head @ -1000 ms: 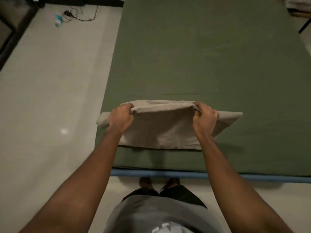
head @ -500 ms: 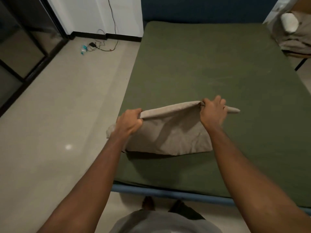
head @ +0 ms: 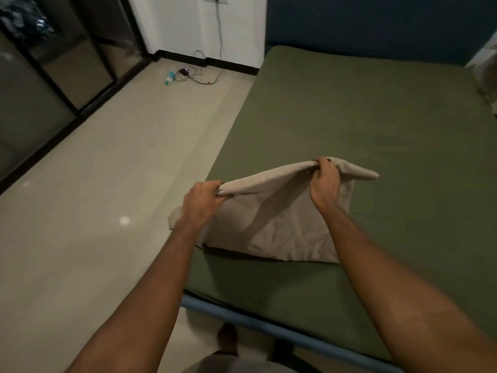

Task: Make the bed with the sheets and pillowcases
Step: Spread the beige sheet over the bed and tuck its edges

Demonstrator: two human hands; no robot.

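Left hand (head: 201, 201) and right hand (head: 324, 181) gripping beige pillowcase (head: 271, 222) top edge; lower edge resting on green sheet (head: 376, 125)

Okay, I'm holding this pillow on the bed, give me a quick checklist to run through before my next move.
1. Left hand grips the pillow at its top edge: ok.
2. Right hand grips the same edge: ok.
3. Pillow's bottom edge rests on the sheet, near the bed's foot: ok.
4. Sheet lies flat where it shows: ok.
5. Pillow sits fully inside its case: cannot tell.
6. Cable and bottle on the floor lie by the far wall, away from your feet: ok.
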